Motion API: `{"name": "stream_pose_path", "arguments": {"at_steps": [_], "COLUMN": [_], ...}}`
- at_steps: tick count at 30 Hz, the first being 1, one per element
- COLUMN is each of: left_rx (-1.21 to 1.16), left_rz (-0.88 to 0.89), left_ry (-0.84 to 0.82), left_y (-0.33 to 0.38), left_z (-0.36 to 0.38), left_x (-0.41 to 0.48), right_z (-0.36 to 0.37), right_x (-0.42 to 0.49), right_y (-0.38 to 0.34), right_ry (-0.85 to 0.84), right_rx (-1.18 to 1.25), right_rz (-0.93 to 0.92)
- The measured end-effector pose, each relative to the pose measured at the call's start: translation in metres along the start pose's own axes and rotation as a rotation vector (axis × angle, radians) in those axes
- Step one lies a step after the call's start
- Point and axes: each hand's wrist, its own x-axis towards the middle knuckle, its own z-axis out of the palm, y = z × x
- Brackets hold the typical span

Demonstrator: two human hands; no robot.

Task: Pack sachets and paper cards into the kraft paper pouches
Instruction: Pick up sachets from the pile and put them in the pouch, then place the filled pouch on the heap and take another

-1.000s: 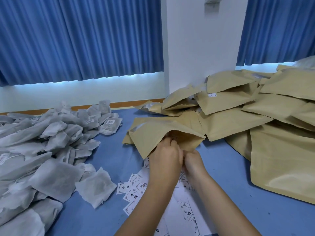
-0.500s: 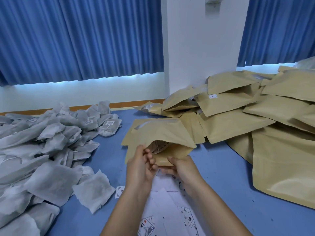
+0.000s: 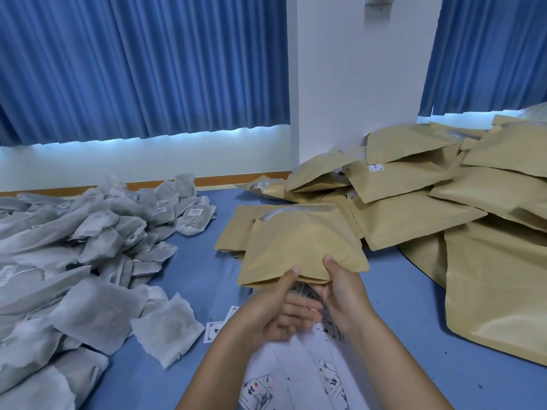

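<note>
Ahead, kraft pouch [image 3: 302,247], right hand [image 3: 343,294] pinching near edge, left hand [image 3: 275,315] touching

One paper card [image 3: 217,331] reads "中" (sachet label [image 3: 196,211] and pouch label [image 3: 375,167] illegible).

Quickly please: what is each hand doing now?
Left hand: thumb on tan kraft paper pouch; grip cannot be told.
Right hand: pinches that pouch.

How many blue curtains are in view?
2: one pleated blue fabric curtain left of the white wall pillar, a second curtain right of it; more may lie off-frame.
</note>
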Motion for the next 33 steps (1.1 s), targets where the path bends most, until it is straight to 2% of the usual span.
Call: {"name": "stream_pose_path", "arguments": {"at_steps": [2, 5, 8, 11, 14, 20, 25, 30, 33], "left_rx": [-0.255, -0.563, -0.558, -0.556, -0.537, -0.54, -0.543, -0.513, -0.516], "left_rz": [-0.021, 0.095, 0.29, 0.393, 0.412, 0.372, 0.379, 0.389, 0.385], "left_ry": [-0.065, 0.126, 0.32, 0.364, 0.37, 0.342, 0.338, 0.324, 0.334], "left_y": [-0.002, -0.005, -0.007, -0.007, -0.005, -0.006, -0.006, -0.007, -0.006], "left_z": [0.0, -0.002, -0.004, -0.007, -0.008, -0.004, -0.003, 0.004, 0.004], "left_x": [0.004, 0.009, 0.011, 0.01, 0.01, 0.01, 0.009, 0.01, 0.009], "right_z": [-0.001, -0.004, -0.01, -0.017, -0.019, -0.022, -0.014, -0.016, -0.015], "right_x": [0.001, 0.002, 0.003, 0.007, 0.009, 0.01, 0.007, 0.011, 0.011], "right_y": [0.0, 0.001, -0.002, -0.009, -0.013, -0.011, -0.001, 0.002, 0.005], "right_ry": [-0.054, -0.109, 0.027, 0.073, 0.047, 0.106, 0.089, 0.141, 0.103], "right_rx": [-0.023, 0.001, -0.273, -0.408, -0.414, -0.341, -0.193, -0.225, -0.162], "right_rz": [0.054, 0.063, 0.004, -0.011, 0.008, -0.033, -0.002, -0.039, -0.015]}}
